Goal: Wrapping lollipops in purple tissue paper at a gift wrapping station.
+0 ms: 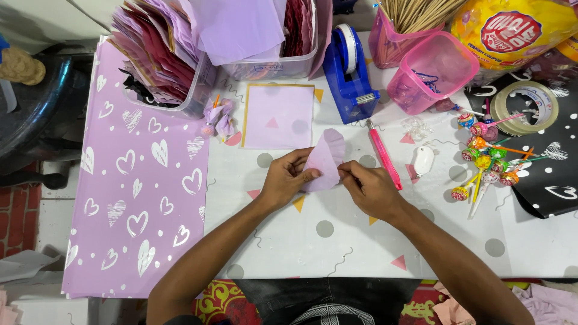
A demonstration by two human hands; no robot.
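Observation:
A small lilac paper piece (326,159) with a rounded top is held above the white patterned table (337,241). My left hand (285,179) pinches its left lower edge. My right hand (370,188) grips its right lower corner between thumb and fingers. Just beyond the hands lies a stack of square lilac sheets (279,115) with a yellow border. A pink craft knife (384,153) lies beside my right hand.
A lilac heart-printed sheet (132,180) covers the table's left. A blue tape dispenser (348,69), clear bins of cut papers (180,54), pink tubs (430,72), a tub of sticks, several lollipops (487,159), a tape roll (525,108) and finished paper flowers (217,117) lie around.

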